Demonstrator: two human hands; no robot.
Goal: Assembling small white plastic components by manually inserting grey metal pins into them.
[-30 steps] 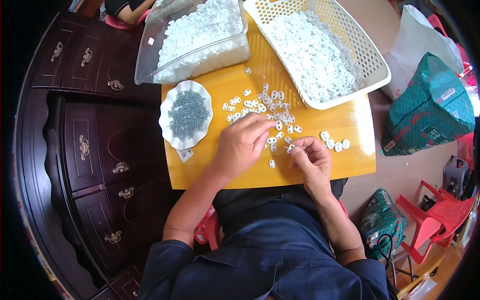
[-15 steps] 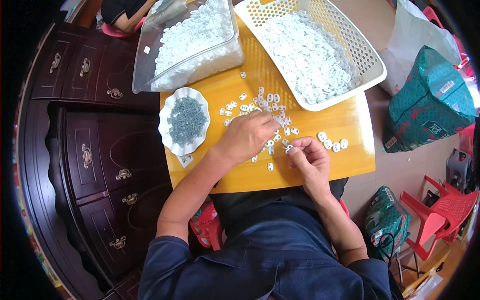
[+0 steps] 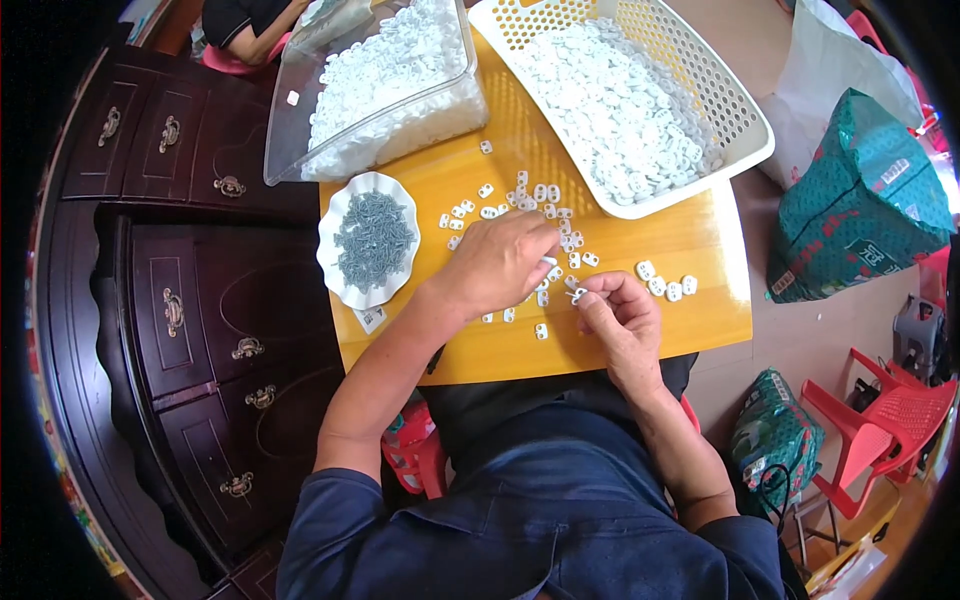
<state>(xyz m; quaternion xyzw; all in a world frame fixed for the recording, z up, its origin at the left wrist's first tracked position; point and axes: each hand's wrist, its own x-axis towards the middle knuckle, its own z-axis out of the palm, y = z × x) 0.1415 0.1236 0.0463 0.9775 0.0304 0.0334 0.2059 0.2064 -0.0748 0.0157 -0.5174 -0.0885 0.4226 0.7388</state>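
My left hand (image 3: pixel 503 260) is over the middle of the yellow table, fingers pinched on a small white plastic piece (image 3: pixel 549 261) at their tips. Close by on its right, my right hand (image 3: pixel 624 322) pinches another small white plastic piece (image 3: pixel 578 296), from which a thin grey pin seems to stick out. The two held pieces are apart. Loose white pieces with two holes (image 3: pixel 541 331) lie scattered around and beyond my left hand. Several rounder white pieces (image 3: pixel 657 286) sit grouped beside my right hand.
A scalloped white dish (image 3: pixel 327 252) of grey screws stands at the left. Behind are a clear bin (image 3: pixel 400 140) and a white perforated basket (image 3: pixel 745 150), both heaped with white pieces. Dark drawers (image 3: pixel 190 290), a green bag (image 3: pixel 850 225) and red chairs (image 3: pixel 885 405) surround the yellow table (image 3: pixel 690 335). Another person's arm (image 3: pixel 262 45) shows far left.
My left hand has drawn slightly back toward me, and a white piece now shows at its fingertips. The right hand stays nearly still with its piece.
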